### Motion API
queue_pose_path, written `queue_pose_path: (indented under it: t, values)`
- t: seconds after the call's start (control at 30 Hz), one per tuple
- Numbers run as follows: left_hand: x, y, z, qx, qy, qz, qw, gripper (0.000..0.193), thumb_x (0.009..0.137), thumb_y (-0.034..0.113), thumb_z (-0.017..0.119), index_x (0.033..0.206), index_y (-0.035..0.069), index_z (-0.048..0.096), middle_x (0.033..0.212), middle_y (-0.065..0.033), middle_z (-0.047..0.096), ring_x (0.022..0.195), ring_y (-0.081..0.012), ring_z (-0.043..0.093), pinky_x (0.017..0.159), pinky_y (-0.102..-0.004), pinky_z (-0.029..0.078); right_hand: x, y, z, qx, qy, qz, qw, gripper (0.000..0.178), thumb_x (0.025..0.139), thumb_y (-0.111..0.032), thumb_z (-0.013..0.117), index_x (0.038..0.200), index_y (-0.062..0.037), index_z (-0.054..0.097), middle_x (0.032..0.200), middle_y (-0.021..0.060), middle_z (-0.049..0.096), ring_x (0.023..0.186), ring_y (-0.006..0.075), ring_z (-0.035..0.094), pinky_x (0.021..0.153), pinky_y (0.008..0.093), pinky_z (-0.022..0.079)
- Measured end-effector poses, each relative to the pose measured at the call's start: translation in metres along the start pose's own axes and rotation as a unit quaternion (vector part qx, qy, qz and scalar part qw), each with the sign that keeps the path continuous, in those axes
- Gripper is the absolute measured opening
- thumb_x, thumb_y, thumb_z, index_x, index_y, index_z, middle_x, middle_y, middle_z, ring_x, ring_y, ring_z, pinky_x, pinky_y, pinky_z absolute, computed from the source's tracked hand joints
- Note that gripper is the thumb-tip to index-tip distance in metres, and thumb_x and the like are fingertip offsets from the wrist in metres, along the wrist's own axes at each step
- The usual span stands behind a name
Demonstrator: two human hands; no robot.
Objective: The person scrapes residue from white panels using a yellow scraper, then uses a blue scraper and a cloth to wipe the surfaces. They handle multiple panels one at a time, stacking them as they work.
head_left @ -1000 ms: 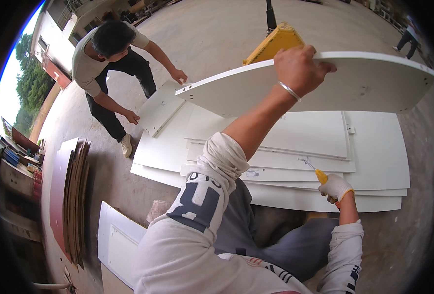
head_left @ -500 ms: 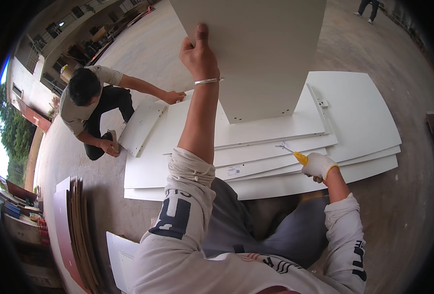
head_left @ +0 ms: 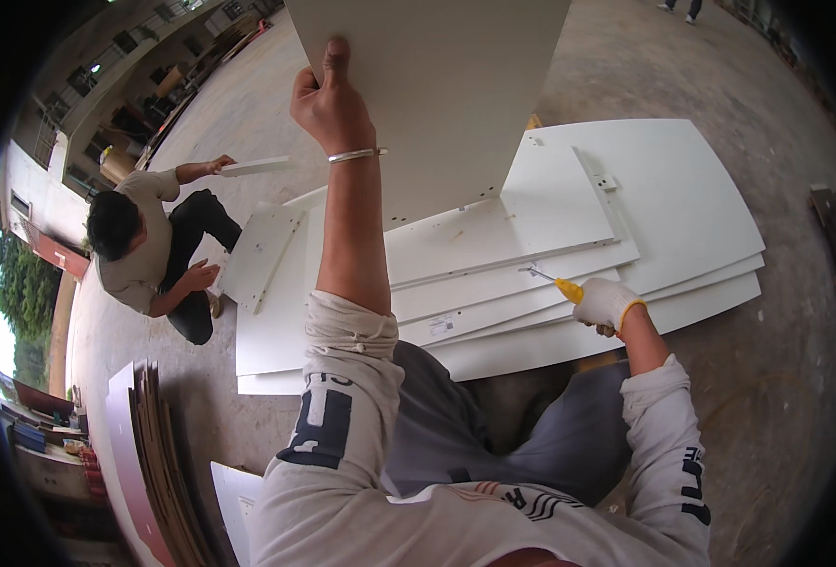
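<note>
Gripping the left edge of a large white panel, my bare left hand has its thumb flat on the near face and its fingers behind. The panel stands upright, with small holes along its lower edge. In a white knitted glove, my right hand is closed around a yellow-handled screwdriver. Its thin metal shaft points left, over a stack of flat white boards. One board on this stack, below the upright panel, has holes along its near edge.
A co-worker crouches at the left, one hand on a narrow white strip. Near them lies a smaller white panel. Several thin boards lean together at the lower left. Another person's legs show at the far right.
My left hand and the upright panel have shifted left and upward in view, uncovering more of the board beneath. The co-worker has lifted a white strip. My right hand still holds the screwdriver.
</note>
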State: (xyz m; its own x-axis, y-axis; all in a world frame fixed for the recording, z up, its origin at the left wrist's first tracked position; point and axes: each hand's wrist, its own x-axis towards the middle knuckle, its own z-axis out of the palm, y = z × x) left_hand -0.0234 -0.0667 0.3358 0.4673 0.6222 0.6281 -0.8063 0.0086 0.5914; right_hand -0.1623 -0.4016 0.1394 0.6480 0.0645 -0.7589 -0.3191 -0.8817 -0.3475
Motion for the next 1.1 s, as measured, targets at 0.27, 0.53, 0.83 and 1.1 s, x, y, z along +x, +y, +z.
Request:
queue_pose_path:
  t: [0.27,0.53,0.83,1.1]
  values:
    - [0.002,-0.013,-0.005,0.004,0.016,-0.057,0.998,0.042,0.090,0.030,0.089,0.073,0.007,0.058,0.070,0.0009,0.059,0.057,-0.0108,0.049,0.056,-0.0265,0.043,-0.018,-0.049,0.040,-0.235,0.170,-0.116,0.950,0.028,0.090,-0.021,0.061,0.103,-0.0033,0.079,0.101,0.0191,0.079,0.094,0.0342,0.078,0.078,0.0456,0.062]
    - [0.020,0.009,-0.021,-0.015,0.035,-0.069,0.997,0.036,0.090,0.031,0.088,0.081,0.004,0.066,0.080,-0.0059,0.070,0.067,-0.0164,0.065,0.063,-0.0298,0.054,0.006,0.006,-0.017,-0.152,0.242,0.026,0.958,0.029,0.089,-0.021,0.063,0.106,-0.0042,0.079,0.106,0.0210,0.078,0.098,0.0366,0.077,0.081,0.0467,0.062]
    - [0.029,0.033,-0.023,-0.027,-0.010,0.003,1.000,0.035,0.091,0.029,0.088,0.080,0.003,0.067,0.075,-0.0017,0.065,0.066,-0.0120,0.059,0.062,-0.0275,0.048,0.009,-0.008,0.004,-0.128,0.251,-0.011,0.959,0.028,0.090,-0.022,0.062,0.101,-0.0021,0.078,0.096,0.0230,0.077,0.092,0.0397,0.076,0.082,0.0469,0.061]
    - [0.023,0.028,-0.028,0.054,-0.004,0.000,0.999,0.046,0.087,0.032,0.091,0.070,0.004,0.059,0.063,0.0062,0.049,0.057,-0.0062,0.039,0.053,-0.0259,0.033,-0.003,-0.022,0.008,-0.126,0.130,-0.014,0.983,0.029,0.088,-0.018,0.061,0.106,-0.0030,0.078,0.104,0.0231,0.077,0.094,0.0381,0.076,0.081,0.0461,0.060]
